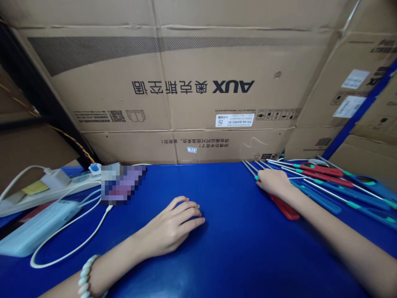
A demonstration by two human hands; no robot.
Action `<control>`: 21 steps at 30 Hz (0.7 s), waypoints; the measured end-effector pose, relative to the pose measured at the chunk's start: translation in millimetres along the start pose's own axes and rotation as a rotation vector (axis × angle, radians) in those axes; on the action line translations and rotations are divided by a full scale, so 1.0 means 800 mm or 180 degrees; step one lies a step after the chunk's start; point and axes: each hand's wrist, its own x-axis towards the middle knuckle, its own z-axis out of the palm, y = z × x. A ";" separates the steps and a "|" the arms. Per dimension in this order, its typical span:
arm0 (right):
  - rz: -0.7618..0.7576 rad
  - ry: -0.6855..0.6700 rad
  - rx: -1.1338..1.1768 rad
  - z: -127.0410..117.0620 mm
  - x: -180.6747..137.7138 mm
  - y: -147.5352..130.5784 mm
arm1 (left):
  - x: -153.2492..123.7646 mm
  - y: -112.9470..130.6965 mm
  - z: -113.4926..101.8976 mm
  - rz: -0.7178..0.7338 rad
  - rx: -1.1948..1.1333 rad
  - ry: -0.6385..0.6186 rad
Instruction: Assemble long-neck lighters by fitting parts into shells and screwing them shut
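Note:
My right hand (273,182) is at the back right of the blue table, its fingers closed round a red long-necked lighter (285,207). The red handle sticks out under my wrist, and my fingers cover its upper part. Beside it lies a pile of similar lighters with metal rods, among them a red lighter (321,169) and a blue lighter (322,198). Some of them are partly hidden by my forearm. Over the middle of the table, my left hand (178,225) is palm down with its fingers apart and nothing in it.
A large cardboard sheet (186,54) stands along the table's back edge, with more cardboard on the right. At left are a white power strip (77,182), a light blue power bank (40,227) and a looping white cable (83,248). A blurred-out purple item (127,184) lies near them.

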 end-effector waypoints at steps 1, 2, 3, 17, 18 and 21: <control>-0.0019 0.0083 -0.0021 0.000 -0.001 0.000 | -0.001 0.000 0.001 -0.0003 -0.0017 -0.0008; -0.0045 0.0172 -0.0040 0.000 -0.001 0.000 | -0.001 -0.001 0.002 -0.0006 -0.0038 -0.0015; -0.0084 0.0263 -0.0055 0.000 -0.002 -0.002 | -0.002 -0.002 0.002 -0.0015 -0.0060 -0.0025; -0.2293 0.1166 0.0403 0.025 -0.049 -0.100 | 0.000 -0.011 0.009 -0.0297 -0.0212 -0.0389; -0.2332 0.1244 0.0497 0.026 -0.050 -0.101 | 0.001 -0.011 0.009 -0.0337 -0.0208 -0.0394; -0.2320 0.1364 0.0636 0.029 -0.046 -0.098 | 0.000 -0.012 0.010 -0.0466 -0.0212 -0.0435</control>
